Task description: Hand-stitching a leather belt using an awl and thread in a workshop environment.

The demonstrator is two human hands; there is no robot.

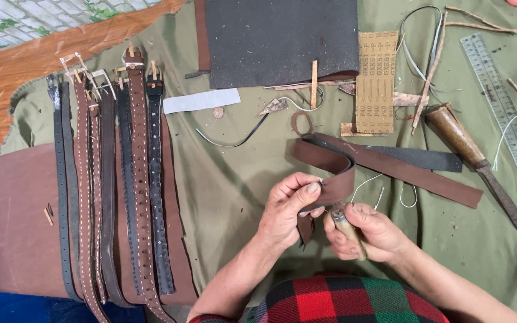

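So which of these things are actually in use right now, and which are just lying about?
In use: left hand, right hand, brown leather strap, wooden-handled tool.

Lying about: finished belts, clear ruler, sandpaper strip, wooden-handled knife, dark sheet.

Olive cloth (234,191) covers the counter (25,60), wooden at the far left. Finished belts (115,179) lie side by side on a brown sheet (13,221). Up top, a dark sheet (279,39), sandpaper (375,81) just beside it, then a clear ruler (504,113) and a wooden-handled tool (474,158) to the right.
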